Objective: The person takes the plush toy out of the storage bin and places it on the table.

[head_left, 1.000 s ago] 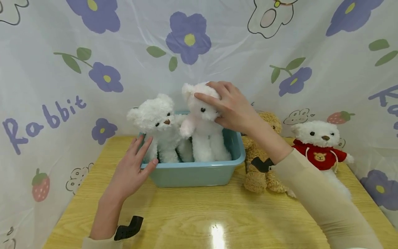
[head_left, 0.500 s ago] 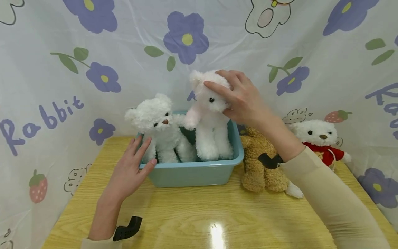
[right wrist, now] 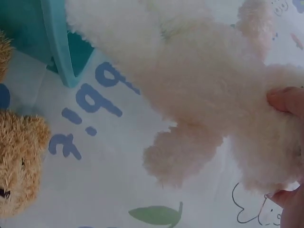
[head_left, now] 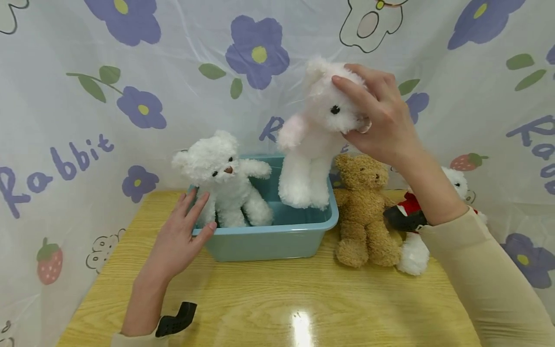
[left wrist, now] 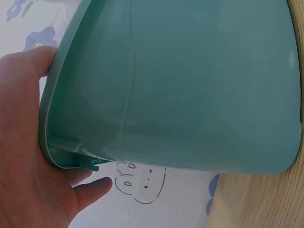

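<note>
My right hand (head_left: 383,115) grips the head of a fluffy pale pink and white teddy bear (head_left: 312,140). The bear hangs tilted, with its feet low over the right part of a blue-green plastic tub (head_left: 269,243). In the right wrist view, the fingertips (right wrist: 282,99) press into the plush (right wrist: 204,71). My left hand (head_left: 179,241) rests on the tub's left front corner, fingers spread and fairly straight. The left wrist view has the thumb (left wrist: 45,59) at the tub's rim. A white teddy bear (head_left: 225,188) sits inside the tub on the left.
Right of the tub sits a brown teddy bear (head_left: 364,212). A white bear in a red top (head_left: 455,180) is beside it, partly hidden by my right arm. Behind the wooden table (head_left: 260,299) hangs a flowered white cloth (head_left: 182,38).
My right hand has raised the pale pink bear up and to the right, from sitting in the tub to hanging over it. My left hand has stayed at the tub's corner.
</note>
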`<state>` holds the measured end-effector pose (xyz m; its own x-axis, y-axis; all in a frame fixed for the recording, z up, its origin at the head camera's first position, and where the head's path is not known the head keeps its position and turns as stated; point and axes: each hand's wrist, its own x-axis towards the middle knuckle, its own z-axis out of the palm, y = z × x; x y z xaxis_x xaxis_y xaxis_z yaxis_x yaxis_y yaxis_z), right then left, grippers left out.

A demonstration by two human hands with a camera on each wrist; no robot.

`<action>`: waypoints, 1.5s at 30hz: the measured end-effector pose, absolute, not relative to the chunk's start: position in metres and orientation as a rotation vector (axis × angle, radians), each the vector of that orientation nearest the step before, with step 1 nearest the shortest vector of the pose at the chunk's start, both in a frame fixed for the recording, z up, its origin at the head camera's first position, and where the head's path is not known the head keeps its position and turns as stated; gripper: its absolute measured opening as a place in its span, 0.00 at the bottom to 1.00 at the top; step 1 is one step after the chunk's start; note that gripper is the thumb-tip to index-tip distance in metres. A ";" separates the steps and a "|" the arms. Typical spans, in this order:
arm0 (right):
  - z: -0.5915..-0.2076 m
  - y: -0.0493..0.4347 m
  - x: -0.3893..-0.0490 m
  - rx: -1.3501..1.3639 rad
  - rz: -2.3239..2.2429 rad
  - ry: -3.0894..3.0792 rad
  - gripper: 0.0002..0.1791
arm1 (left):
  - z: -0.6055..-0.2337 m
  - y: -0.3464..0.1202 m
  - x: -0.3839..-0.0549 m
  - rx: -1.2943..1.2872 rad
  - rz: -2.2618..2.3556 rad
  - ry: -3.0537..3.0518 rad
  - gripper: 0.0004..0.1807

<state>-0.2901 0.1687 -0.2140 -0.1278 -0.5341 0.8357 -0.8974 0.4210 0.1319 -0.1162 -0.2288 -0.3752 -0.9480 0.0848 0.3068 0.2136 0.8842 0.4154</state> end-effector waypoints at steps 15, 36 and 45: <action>-0.201 0.203 -0.278 1.098 0.641 -1.625 0.39 | -0.377 -0.230 -0.116 -0.233 -0.656 -2.760 0.40; -0.222 0.270 -0.266 1.172 0.455 -1.922 0.38 | -0.379 -0.232 -0.117 -0.242 -0.626 -2.743 0.40; -0.249 0.278 -0.249 1.250 0.302 -2.120 0.46 | -0.378 -0.230 -0.117 -0.240 -0.620 -2.755 0.40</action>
<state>-0.2494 0.2776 -0.2489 -0.3338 -0.6964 0.6353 -0.8460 0.5186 0.1240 -0.1171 -0.2298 -0.3782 -0.9390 0.0943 0.3307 0.2269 0.8926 0.3896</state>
